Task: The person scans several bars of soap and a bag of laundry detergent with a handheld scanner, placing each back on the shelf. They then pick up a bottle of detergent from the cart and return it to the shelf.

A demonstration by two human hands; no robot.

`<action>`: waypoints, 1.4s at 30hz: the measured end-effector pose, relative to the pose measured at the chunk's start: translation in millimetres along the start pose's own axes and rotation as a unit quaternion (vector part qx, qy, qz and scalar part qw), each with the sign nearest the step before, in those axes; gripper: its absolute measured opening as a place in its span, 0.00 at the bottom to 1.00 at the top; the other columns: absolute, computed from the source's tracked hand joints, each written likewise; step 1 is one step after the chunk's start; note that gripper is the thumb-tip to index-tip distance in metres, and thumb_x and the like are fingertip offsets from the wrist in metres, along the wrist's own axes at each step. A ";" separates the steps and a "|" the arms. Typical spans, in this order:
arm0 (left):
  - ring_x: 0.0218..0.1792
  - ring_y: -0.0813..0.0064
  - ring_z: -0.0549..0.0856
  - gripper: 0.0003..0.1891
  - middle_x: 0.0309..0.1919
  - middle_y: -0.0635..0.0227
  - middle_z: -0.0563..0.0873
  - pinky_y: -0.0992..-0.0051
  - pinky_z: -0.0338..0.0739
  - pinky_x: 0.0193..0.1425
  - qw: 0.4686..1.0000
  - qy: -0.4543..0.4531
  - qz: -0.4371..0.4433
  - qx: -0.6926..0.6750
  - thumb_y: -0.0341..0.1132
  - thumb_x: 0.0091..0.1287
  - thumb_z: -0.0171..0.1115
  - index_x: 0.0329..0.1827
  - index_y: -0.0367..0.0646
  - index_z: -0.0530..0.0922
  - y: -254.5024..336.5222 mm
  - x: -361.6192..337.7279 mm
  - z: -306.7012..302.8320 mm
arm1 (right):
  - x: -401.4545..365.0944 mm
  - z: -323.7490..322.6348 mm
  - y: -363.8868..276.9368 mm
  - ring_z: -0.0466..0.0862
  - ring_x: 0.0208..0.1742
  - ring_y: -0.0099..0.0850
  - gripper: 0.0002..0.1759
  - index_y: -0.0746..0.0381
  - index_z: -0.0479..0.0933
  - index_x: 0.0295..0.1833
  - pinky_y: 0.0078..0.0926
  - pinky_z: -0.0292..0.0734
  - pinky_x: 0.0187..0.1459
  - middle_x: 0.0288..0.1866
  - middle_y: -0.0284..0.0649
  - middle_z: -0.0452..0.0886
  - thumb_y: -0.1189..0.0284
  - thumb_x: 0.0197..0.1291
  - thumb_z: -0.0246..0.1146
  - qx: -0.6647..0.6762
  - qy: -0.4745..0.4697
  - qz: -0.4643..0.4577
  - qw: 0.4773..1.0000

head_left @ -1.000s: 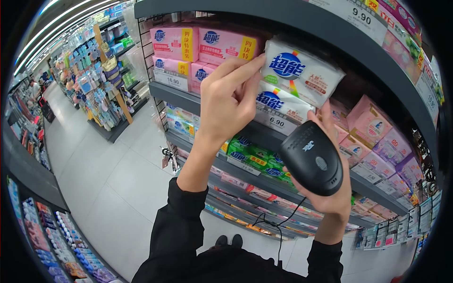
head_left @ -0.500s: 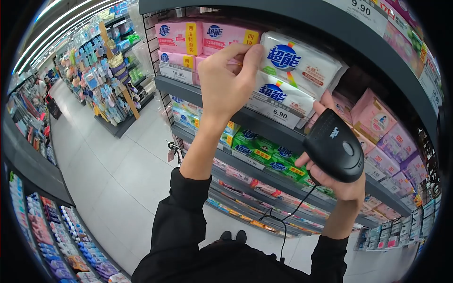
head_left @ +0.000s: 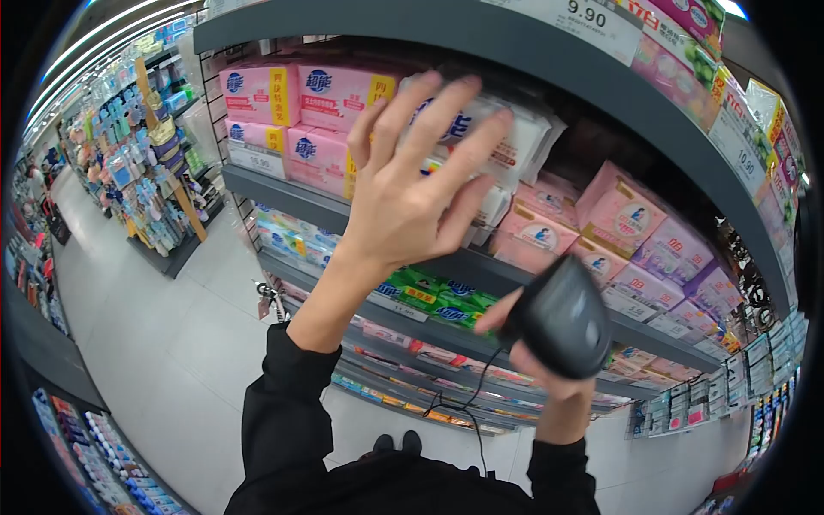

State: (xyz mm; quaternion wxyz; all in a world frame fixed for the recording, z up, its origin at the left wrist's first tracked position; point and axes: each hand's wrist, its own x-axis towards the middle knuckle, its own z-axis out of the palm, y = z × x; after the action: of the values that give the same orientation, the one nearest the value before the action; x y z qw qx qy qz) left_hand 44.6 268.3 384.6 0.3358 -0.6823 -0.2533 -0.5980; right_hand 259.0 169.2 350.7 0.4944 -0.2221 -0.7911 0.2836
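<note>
My left hand (head_left: 421, 184) is spread flat over a white soap pack (head_left: 524, 129) on the upper shelf, its fingers covering much of the blue lettering. Whether the palm presses on the pack is hidden. Part of another white pack (head_left: 491, 206) shows below. To the left are stacked pink soap packs (head_left: 343, 99) with yellow stripes. My right hand (head_left: 549, 378) grips a black handheld barcode scanner (head_left: 562, 318), blurred by motion, lower right of the white packs. A dark cord (head_left: 481, 386) hangs from the scanner.
Pink boxed packs (head_left: 622, 215) and purple packs (head_left: 674, 249) fill the shelf to the right. Green packs (head_left: 438, 296) lie one shelf lower. A dark shelf edge (head_left: 343, 30) juts out above. At left, an aisle floor (head_left: 163, 343) runs past a hanging-goods rack (head_left: 137, 163).
My left hand has gone from pinching the white pack's upper left edge to lying spread across its front. My right hand with the scanner has drawn away from the packs. The view has shifted right.
</note>
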 end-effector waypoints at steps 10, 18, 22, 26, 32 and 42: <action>0.67 0.55 0.75 0.29 0.66 0.56 0.77 0.60 0.64 0.70 0.998 -0.020 -0.031 -0.041 0.36 0.54 0.69 0.63 0.49 0.81 16.1 -13.1 8.7 | -245.2 115.6 168.5 0.85 0.44 0.56 0.29 0.68 0.79 0.52 0.45 0.80 0.48 0.40 0.58 0.84 0.69 0.39 0.71 -0.067 -0.153 0.341 0.925; 0.72 0.45 0.68 0.31 0.71 0.46 0.70 0.50 0.56 0.74 0.989 -0.100 -0.093 0.056 0.32 0.60 0.66 0.69 0.41 0.73 68.7 -111.5 11.2 | -536.4 136.2 295.9 0.87 0.50 0.49 0.29 0.66 0.85 0.46 0.44 0.82 0.53 0.47 0.53 0.87 0.52 0.46 0.69 -0.220 -0.314 0.641 0.665; 0.74 0.40 0.64 0.37 0.74 0.40 0.64 0.44 0.48 0.78 0.993 -0.039 -0.112 0.020 0.27 0.62 0.64 0.75 0.36 0.61 95.2 -162.1 29.8 | -562.1 95.6 268.8 0.87 0.54 0.46 0.27 0.63 0.85 0.48 0.38 0.83 0.54 0.49 0.49 0.88 0.57 0.44 0.73 -0.205 -0.146 0.784 0.568; 0.73 0.42 0.66 0.36 0.71 0.42 0.68 0.45 0.53 0.75 0.953 -0.146 -0.234 -0.128 0.25 0.59 0.66 0.73 0.37 0.63 139.0 -227.0 3.7 | -599.4 95.7 258.9 0.88 0.50 0.49 0.32 0.67 0.86 0.42 0.40 0.84 0.50 0.43 0.53 0.88 0.50 0.41 0.76 -0.140 0.017 0.807 0.573; 0.62 0.48 0.78 0.28 0.61 0.50 0.80 0.53 0.69 0.66 0.875 -0.256 -0.393 -0.116 0.23 0.58 0.66 0.64 0.37 0.73 217.4 -311.0 -49.5 | -645.9 125.2 260.8 0.86 0.55 0.50 0.44 0.70 0.85 0.45 0.42 0.82 0.54 0.47 0.58 0.87 0.36 0.41 0.73 -0.134 0.022 0.828 0.545; 0.41 0.45 0.85 0.13 0.43 0.54 0.87 0.53 0.80 0.47 0.725 -0.510 -0.445 -0.131 0.34 0.67 0.62 0.52 0.41 0.81 238.3 -313.2 -78.8 | -614.3 86.2 296.4 0.85 0.57 0.51 0.42 0.73 0.82 0.51 0.40 0.80 0.58 0.52 0.60 0.85 0.47 0.39 0.75 -0.151 -0.214 0.746 0.612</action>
State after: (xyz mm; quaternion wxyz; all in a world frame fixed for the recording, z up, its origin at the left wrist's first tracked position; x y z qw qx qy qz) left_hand 122.8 71.9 43.4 -0.2414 -0.7305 -0.5799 -0.2681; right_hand 455.0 -19.2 -280.7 -0.1114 -0.7402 -0.4670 0.4707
